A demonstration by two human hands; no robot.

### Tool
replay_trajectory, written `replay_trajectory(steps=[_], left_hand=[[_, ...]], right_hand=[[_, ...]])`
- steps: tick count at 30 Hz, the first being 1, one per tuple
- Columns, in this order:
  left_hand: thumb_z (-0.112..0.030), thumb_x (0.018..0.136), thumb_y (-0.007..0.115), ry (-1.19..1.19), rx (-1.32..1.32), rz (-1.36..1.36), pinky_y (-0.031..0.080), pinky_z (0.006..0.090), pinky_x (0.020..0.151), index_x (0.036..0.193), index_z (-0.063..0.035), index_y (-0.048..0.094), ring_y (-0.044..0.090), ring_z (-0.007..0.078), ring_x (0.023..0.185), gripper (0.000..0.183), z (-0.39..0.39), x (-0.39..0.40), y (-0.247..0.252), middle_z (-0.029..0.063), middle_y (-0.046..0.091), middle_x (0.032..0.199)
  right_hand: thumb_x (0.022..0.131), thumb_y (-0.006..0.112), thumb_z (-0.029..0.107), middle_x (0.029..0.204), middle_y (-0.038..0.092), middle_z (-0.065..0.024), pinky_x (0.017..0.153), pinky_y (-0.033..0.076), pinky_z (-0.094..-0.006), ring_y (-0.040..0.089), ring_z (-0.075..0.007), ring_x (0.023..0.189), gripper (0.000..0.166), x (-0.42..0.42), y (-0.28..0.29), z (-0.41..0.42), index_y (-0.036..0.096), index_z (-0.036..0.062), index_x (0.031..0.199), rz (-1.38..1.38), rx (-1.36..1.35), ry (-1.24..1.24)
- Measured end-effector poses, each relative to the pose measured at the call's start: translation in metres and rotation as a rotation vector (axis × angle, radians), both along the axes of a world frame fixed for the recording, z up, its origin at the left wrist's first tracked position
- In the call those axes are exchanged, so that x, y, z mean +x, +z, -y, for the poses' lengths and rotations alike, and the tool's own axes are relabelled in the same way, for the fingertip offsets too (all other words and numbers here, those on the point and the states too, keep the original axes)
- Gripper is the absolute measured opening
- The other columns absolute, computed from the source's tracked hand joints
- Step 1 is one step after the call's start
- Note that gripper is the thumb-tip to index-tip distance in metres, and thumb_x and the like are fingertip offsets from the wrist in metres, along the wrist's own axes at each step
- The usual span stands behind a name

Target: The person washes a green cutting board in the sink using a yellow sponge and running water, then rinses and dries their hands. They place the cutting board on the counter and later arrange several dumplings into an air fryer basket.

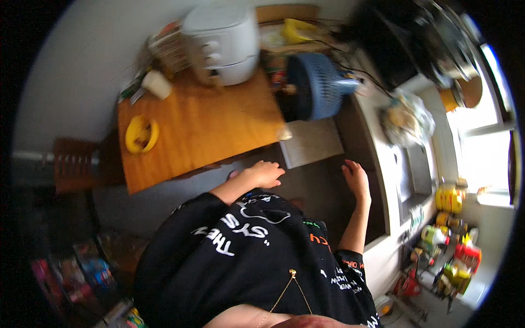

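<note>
My left hand [267, 174] hangs in the air in front of my black shirt, near the front edge of a wooden table [205, 119]; its fingers are apart and nothing is in it. Over the dark floor to the right, beside the counter, my right hand [356, 176] is raised with slightly curled, parted fingers and holds nothing. On the table's left part sits a yellow bowl [132, 134] with something brown inside. A white air fryer [223, 45] stands at the table's back, with a white cup [157, 84] to its left.
A blue perforated basket [324, 86] stands right of the table, above a flat, pale board or box [313, 143] lying low. Along the right runs a counter [379, 164] with a clear plastic bag [408, 119] and a sink [414, 180]. A wooden chair [76, 166] is at the left.
</note>
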State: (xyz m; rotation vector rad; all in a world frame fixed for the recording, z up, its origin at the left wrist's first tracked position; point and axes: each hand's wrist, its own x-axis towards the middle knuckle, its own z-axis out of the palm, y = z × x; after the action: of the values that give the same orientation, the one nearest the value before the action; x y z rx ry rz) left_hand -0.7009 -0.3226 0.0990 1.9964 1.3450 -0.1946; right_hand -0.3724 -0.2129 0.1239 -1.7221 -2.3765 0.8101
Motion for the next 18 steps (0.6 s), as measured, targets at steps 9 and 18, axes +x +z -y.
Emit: replay_trajectory(steps=[9,18], left_hand=[[-0.028,0.089,0.062,0.594,0.146,0.236,0.045,0.0423,0.097,0.129,-0.0050,0.053,0.053,0.0330,0.119,0.047,0.090,-0.230,-0.026,0.0168,0.055,0.129],[-0.017,0.074,0.077,1.613,0.782,0.509,0.040,0.0434,0.102,0.142,-0.0083,0.033,0.045,0.0340,0.125,0.082,-0.002,-0.506,-0.046,0.0196,0.043,0.137]], right_hand=[[0.091,0.062,0.028,0.125,0.059,-0.0191,0.093,0.047,-0.0396,0.059,-0.0328,0.112,0.041,-0.252,-0.014,0.047,0.059,0.0027,0.124,0.064,-0.250,0.389],[0.088,0.063,0.026,0.121,0.060,-0.0204,0.097,0.045,-0.0421,0.055,-0.0365,0.115,0.041,-0.376,0.022,0.070,0.059,0.0021,0.121,0.054,-0.129,0.557]])
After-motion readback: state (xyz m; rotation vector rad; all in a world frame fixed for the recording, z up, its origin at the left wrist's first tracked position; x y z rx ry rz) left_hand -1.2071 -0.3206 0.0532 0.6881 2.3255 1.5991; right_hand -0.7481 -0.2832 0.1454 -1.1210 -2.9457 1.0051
